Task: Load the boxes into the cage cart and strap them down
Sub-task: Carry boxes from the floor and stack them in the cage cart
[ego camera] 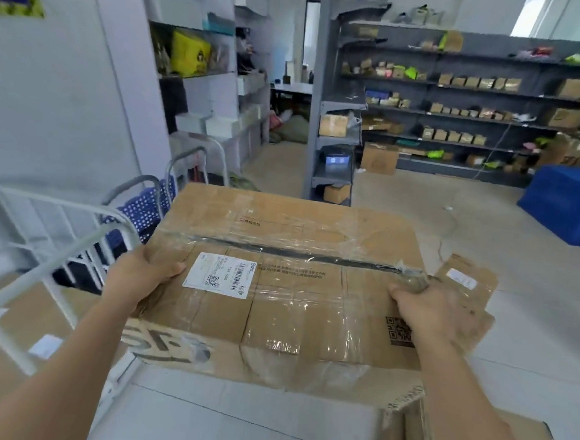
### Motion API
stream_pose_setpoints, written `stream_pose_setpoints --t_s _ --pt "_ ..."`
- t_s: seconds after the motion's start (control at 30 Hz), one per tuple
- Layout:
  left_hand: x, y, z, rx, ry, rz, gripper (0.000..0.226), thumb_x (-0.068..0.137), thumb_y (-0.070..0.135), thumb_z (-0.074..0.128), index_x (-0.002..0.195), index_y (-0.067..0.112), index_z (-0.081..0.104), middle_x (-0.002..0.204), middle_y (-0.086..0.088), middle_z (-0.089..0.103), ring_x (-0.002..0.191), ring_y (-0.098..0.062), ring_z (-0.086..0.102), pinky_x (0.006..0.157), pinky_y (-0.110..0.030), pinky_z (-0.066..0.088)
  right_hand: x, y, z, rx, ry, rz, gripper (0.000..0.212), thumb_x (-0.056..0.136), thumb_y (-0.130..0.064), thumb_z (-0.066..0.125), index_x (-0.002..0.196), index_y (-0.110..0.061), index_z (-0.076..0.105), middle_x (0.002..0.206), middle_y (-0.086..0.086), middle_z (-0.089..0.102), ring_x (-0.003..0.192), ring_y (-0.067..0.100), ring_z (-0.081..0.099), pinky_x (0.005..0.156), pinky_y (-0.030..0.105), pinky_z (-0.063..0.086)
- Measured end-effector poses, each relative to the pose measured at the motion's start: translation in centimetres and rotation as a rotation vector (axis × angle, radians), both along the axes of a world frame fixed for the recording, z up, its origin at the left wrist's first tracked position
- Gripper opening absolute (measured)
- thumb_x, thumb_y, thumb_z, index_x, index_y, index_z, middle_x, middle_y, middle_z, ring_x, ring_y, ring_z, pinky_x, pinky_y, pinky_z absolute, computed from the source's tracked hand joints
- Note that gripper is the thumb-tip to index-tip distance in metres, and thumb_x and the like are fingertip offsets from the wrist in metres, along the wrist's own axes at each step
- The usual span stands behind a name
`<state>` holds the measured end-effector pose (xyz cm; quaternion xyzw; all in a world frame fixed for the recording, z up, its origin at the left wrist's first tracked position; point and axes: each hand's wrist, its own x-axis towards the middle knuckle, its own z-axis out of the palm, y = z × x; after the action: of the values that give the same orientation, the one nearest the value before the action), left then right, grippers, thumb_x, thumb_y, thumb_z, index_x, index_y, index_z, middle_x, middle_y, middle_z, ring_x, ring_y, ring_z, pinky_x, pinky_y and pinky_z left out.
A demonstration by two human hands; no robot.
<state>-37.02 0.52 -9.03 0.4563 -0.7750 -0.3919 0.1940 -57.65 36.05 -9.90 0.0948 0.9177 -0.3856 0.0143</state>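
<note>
Beside cage cart (59, 203), hands (140, 274) (433, 315) clasping box (292, 309) sides

Left grip (140, 274), right grip (436, 316) bare; forearms (66, 358) bare to frame edge.

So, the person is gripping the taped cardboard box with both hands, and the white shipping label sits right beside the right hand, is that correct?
Not quite. In the head view both hands do grip the taped cardboard box, but the white shipping label lies on its top beside the left hand, not the right hand.
</note>
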Motion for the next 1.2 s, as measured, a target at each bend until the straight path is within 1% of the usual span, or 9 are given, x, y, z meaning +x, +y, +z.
stream_pose_setpoints --t_s 0.13,0.3,0.43,0.57,0.7,0.87,1.03,1.13,1.2 --pt "3.8 -4.8 1.0 -0.018 -0.003 0.126 0.071 0.074 0.043 0.079 0.13 0.008 0.052 0.116 -0.015 0.065 0.104 -0.035 0.059 0.09 -0.047 0.05 -0.8 -7.9 1.0 -0.006 0.029 0.145 0.065 0.079 -0.054 0.068 0.121 -0.007 0.053 0.12 0.017 0.063 0.114 0.038 0.057 0.093 0.043 0.049" --pt "8.2 -8.4 2.3 -0.018 0.016 0.31 0.07 0.076 0.04 0.078 0.131 0.007 0.051 0.109 -0.012 0.063 0.095 -0.031 0.056 0.083 -0.04 0.047 -1.7 -16.8 2.5 -0.008 0.075 0.318 0.061 0.081 -0.052 0.068 0.12 -0.007 0.054 0.118 0.016 0.064 0.112 0.037 0.058 0.091 0.044 0.049" --pt "11.4 -10.5 3.3 -0.037 0.006 0.445 0.073 0.052 0.06 0.073 0.107 0.015 0.058 0.103 -0.01 0.066 0.096 -0.033 0.06 0.086 -0.045 0.051 -2.1 -23.3 3.6 -0.054 0.11 0.464 0.052 0.082 -0.047 0.069 0.119 -0.011 0.059 0.116 0.014 0.065 0.111 0.038 0.058 0.091 0.045 0.05" --pt "14.5 -11.7 4.1 -0.049 0.012 0.58 0.063 0.057 0.056 0.079 0.1 0.015 0.058 0.098 -0.01 0.067 0.091 -0.032 0.062 0.08 -0.044 0.053 -2.1 -29.0 4.8 -0.061 0.124 0.599 0.056 0.081 -0.05 0.068 0.117 -0.008 0.056 0.118 0.016 0.064 0.112 0.039 0.057 0.091 0.045 0.049" --pt "17.7 -11.9 4.8 -0.065 0.039 0.718 0.082 0.041 0.066 0.073 0.104 0.014 0.059 0.1 -0.005 0.066 0.096 -0.033 0.062 0.085 -0.048 0.054 -1.2 -34.4 6.0 -0.094 0.161 0.716 0.058 0.081 -0.051 0.069 0.116 -0.006 0.056 0.117 0.017 0.063 0.112 0.039 0.056 0.091 0.046 0.049" --pt "21.8 -11.3 6.6 -0.077 0.094 0.856 0.078 0.047 0.058 0.077 0.11 0.017 0.06 0.107 -0.006 0.066 0.102 -0.032 0.062 0.089 -0.047 0.052 2.1 -40.0 7.3 -0.124 0.178 0.845 0.059 0.08 -0.052 0.069 0.117 -0.007 0.057 0.117 0.017 0.063 0.112 0.038 0.057 0.091 0.044 0.049" --pt "27.3 -12.5 7.6 -0.14 0.09 0.988 0.073 0.069 0.044 0.083 0.126 0.009 0.055 0.116 -0.009 0.063 0.11 -0.033 0.058 0.093 -0.045 0.049 7.1 -45.4 8.2 -0.13 0.194 0.971 0.062 0.081 -0.055 0.067 0.119 -0.008 0.055 0.118 0.016 0.063 0.111 0.038 0.057 0.092 0.046 0.048" --pt "31.3 -13.7 8.2 -0.158 0.058 1.039 0.067 0.067 0.05 0.081 0.117 0.012 0.058 0.108 -0.009 0.064 0.102 -0.033 0.059 0.087 -0.045 0.052 10.7 -48.3 8.6 -0.179 0.2 1.032 0.059 0.083 -0.05 0.067 0.12 -0.006 0.056 0.118 0.017 0.063 0.111 0.038 0.057 0.089 0.043 0.049" --pt "34.0 -14.5 8.5 -0.157 0.058 1.074 0.075 0.063 0.054 0.082 0.119 0.012 0.057 0.106 -0.008 0.064 0.101 -0.033 0.059 0.085 -0.044 0.052 13.3 -50.4 8.8 -0.193 0.195 1.07 0.059 0.084 -0.049 0.067 0.121 -0.005 0.055 0.118 0.017 0.063 0.11 0.037 0.058 0.084 0.04 0.048"
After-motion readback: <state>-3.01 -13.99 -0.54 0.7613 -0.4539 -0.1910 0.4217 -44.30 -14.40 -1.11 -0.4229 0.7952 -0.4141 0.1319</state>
